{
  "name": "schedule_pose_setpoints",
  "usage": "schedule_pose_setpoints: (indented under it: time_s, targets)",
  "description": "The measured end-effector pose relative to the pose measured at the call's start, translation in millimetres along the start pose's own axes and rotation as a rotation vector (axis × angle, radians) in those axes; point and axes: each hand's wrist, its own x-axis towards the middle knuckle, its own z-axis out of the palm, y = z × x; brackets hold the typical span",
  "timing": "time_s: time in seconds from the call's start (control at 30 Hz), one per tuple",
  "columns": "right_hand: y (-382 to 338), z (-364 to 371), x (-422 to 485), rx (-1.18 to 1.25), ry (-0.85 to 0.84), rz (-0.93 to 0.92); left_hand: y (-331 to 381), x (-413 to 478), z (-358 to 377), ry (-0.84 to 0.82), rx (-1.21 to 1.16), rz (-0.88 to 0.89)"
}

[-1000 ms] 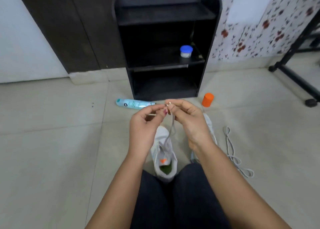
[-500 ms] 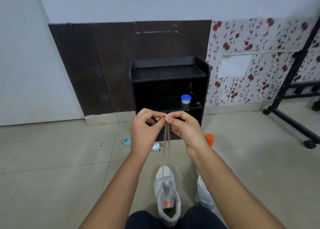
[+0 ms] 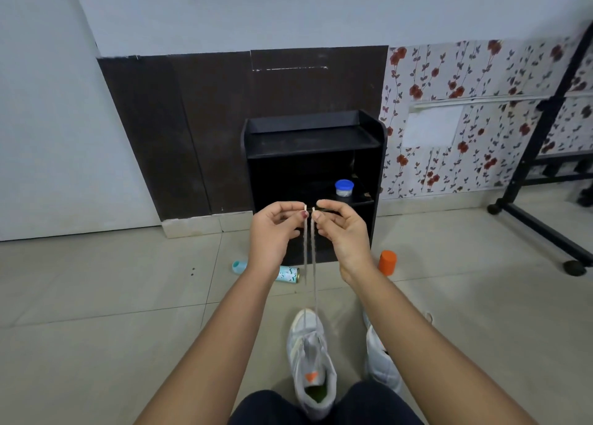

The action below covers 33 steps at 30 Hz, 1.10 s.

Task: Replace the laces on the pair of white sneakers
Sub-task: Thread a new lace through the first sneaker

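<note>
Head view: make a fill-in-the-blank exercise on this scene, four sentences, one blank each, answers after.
1. The left hand and right hand each pinch one tip of the same ____.
2. The jar in the black shelf unit has a ____ lid.
3. The spray can lies on its ____ on the floor.
4. The cylinder standing right of the shelf unit is ____.

Missing words: lace; blue; side; orange.

- Left hand [image 3: 272,229] and right hand [image 3: 341,229] each pinch one lace [image 3: 310,264] end, raised.
- Lace runs down to sneaker [image 3: 309,354].
- Second sneaker [image 3: 380,360] lies just beside.
</note>
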Motion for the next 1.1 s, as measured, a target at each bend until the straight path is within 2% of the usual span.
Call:
schedule_pose_setpoints:
  time_s: [0.1, 0.33, 0.67, 0.73, 0.8, 0.93, 1.0, 1.07, 1.1]
  targets:
    - [0.4, 0.0, 2.4, 0.062, 0.014, -0.025, -1.9, 1.3, 1.7, 0.021, -0.001, 0.003]
    - [2.5, -4.6, 6.0, 0.042, -0.034, -0.075, -3.5, 0.4, 1.2, -0.011, -0.04, 0.039]
    - [6.9, -2.8, 6.1, 0.075, -0.056, -0.027, -13.4, -0.1, -0.1, -0.032, -0.059, 0.015]
    - [13.7, -9.8, 0.8, 0.08, -0.095, 0.046, -26.6, -6.7, -4.6, -0.037, -0.054, -0.015]
    - [33.7, -24.5, -8.0, -0.029, -0.091, 0.175, -54.5, -18.8, -10.9, -0.018, -0.058, -0.109]
    - [100.0, -66.5, -35.7, -0.411, -0.032, 0.417, -132.8, -50.6, -27.1, 0.049, -0.022, -0.353]
    - [134.4, -86.7, -46.6, -0.609, -0.011, 0.48, -168.1, -61.4, -33.2, 0.106, -0.005, -0.441]
    - [166.9, -103.9, -54.3, -0.844, -0.059, 0.55, -201.5, -69.5, -36.6, 0.154, 0.031, -0.517]
    - [180.1, -109.5, -57.6, -1.001, -0.141, 0.592, -214.9, -72.6, -37.4, 0.167, 0.051, -0.548]
